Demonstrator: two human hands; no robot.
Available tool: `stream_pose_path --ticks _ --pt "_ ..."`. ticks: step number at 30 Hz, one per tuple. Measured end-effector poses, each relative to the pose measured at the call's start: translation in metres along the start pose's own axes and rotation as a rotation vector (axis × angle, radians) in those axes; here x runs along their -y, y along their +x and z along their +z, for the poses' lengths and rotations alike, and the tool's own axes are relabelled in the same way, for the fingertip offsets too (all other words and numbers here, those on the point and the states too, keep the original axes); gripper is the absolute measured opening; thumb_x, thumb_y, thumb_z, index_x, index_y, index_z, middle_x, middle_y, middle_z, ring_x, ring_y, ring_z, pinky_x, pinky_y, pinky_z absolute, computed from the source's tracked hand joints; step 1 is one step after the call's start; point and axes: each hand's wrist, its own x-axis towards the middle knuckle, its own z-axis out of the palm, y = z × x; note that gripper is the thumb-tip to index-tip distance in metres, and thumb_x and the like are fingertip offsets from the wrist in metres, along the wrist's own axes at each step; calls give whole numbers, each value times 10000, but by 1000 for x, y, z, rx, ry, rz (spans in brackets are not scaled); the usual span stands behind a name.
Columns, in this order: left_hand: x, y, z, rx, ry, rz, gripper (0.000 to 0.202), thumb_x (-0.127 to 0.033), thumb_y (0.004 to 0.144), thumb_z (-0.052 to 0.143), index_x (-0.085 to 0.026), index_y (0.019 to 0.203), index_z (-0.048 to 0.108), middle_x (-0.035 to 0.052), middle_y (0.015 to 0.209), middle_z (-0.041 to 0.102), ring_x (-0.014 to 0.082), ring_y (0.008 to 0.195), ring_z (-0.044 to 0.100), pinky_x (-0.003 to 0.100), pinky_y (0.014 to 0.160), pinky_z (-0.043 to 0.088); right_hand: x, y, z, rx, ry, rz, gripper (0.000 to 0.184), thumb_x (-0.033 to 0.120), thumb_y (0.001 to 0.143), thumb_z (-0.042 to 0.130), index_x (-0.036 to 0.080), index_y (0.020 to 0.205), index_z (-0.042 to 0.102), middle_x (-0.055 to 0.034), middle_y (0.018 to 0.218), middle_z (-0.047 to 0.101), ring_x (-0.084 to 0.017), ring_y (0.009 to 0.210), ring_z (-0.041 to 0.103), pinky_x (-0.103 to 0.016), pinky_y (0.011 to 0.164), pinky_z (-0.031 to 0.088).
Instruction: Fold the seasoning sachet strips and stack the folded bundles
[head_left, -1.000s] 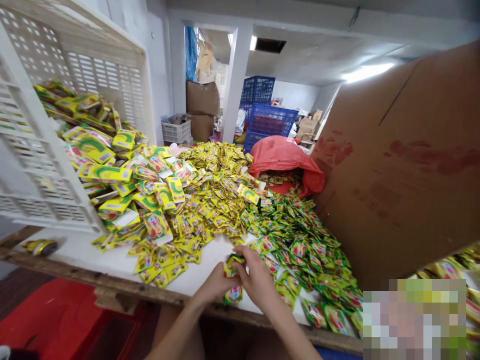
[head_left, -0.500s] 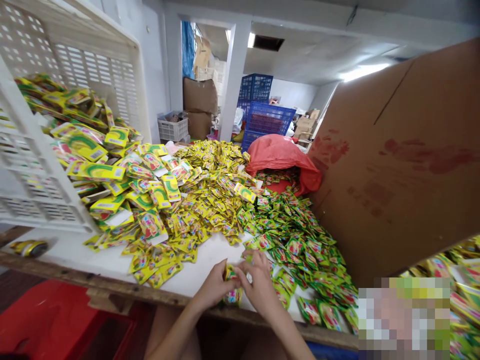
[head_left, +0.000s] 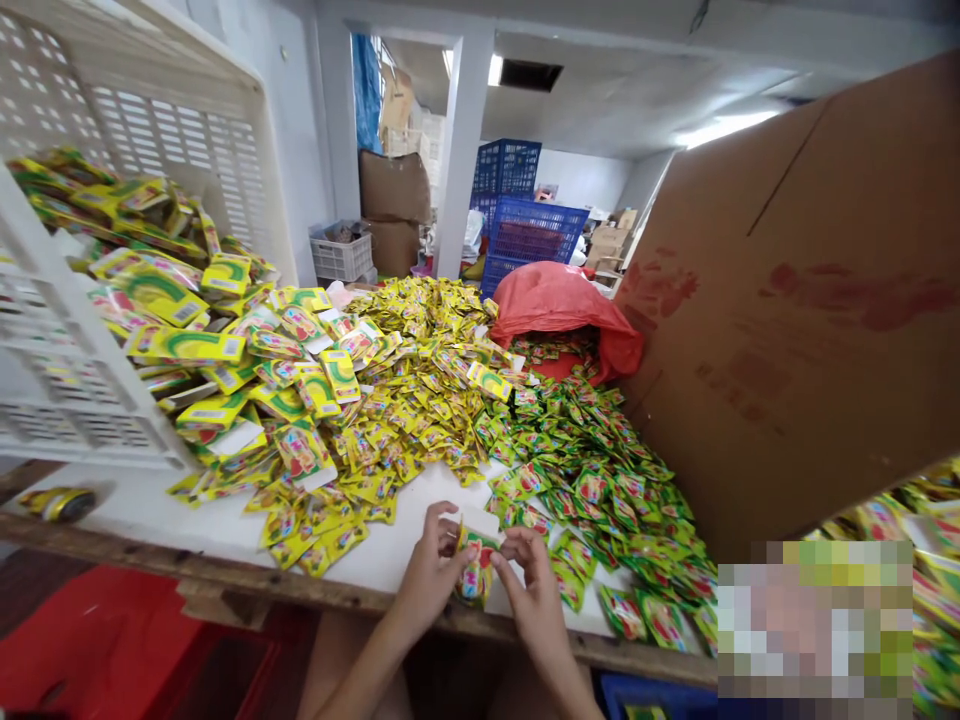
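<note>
Close to the table's front edge, a small printed carton (head_left: 475, 578) stands between my hands, its pale end flap raised at the top. My left hand (head_left: 431, 568) grips the carton's left side, thumb across the front. The fingers of my right hand (head_left: 534, 580) are bent, with thumb and forefinger pinching at the carton's right upper edge. Yellow sachets (head_left: 431, 395) are heaped beyond my hands. To the right of them spreads a pile of green sachets (head_left: 600, 480) with red pictures. What the carton holds inside is hidden.
A tipped white crate (head_left: 150, 440) at left spills yellow cartons (head_left: 184, 345) onto the white tabletop (head_left: 154, 515). A red sack (head_left: 551, 300) lies open behind the green sachets. A large cardboard sheet (head_left: 795, 330) leans at right. A yellow roll (head_left: 60, 503) lies near the left edge.
The carton has turned more upright and its front and pale flap now show. My right hand has shifted slightly right and down, off the carton's top to its side.
</note>
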Motion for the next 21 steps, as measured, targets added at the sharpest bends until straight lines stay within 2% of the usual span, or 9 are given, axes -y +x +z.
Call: stream_pose_path --ticks 4,8,10,14,16,18,21 --pt "-4 -2 -5 100 75 -7 194 -221 781 529 -194 961 461 11 805 572 160 770 574 245 672 437 8 5 0 49 -100 -75 220 308 807 542 191 994 552 -64 937 606 -189 869 570 -306 783 465" --pt "-5 1 -8 130 152 8 72 -214 773 525 -167 827 519 1 736 556 147 719 551 237 661 435 16 16 1 151 -169 -183 176 299 831 498 183 861 625 -59 867 620 -197 863 562 -306 786 453" --pt "-6 3 -7 103 152 41 85 -195 757 537 -167 837 527 14 789 563 157 777 553 253 719 445 18 19 2 174 -163 -182 192 301 841 480 180 834 628 -52 828 615 -192 836 564 -303 768 453" --pt "-11 5 -4 42 76 80 310 -156 741 546 -197 1043 487 49 987 580 170 908 559 293 838 434 18 18 3 91 -115 -111 280 303 839 488 187 1089 539 -43 854 605 -174 774 571 -300 728 464" --pt "-16 4 -4 72 114 97 228 -153 750 529 -184 975 542 57 958 597 176 902 566 291 832 435 21 16 2 120 -141 -132 250 302 840 488 199 1052 571 -51 888 611 -184 820 571 -308 757 456" --pt "-22 2 -4 86 184 130 117 -161 759 519 -171 849 593 62 919 607 184 895 566 285 815 436 27 14 1 183 -180 -170 184 303 831 507 205 930 627 -63 954 617 -204 919 557 -321 817 435" --pt "-26 -1 -6 54 238 158 100 -191 771 526 -172 811 615 59 900 620 183 876 570 276 788 439 35 13 1 200 -185 -180 161 296 826 519 206 887 637 -64 973 626 -209 957 554 -322 843 425"
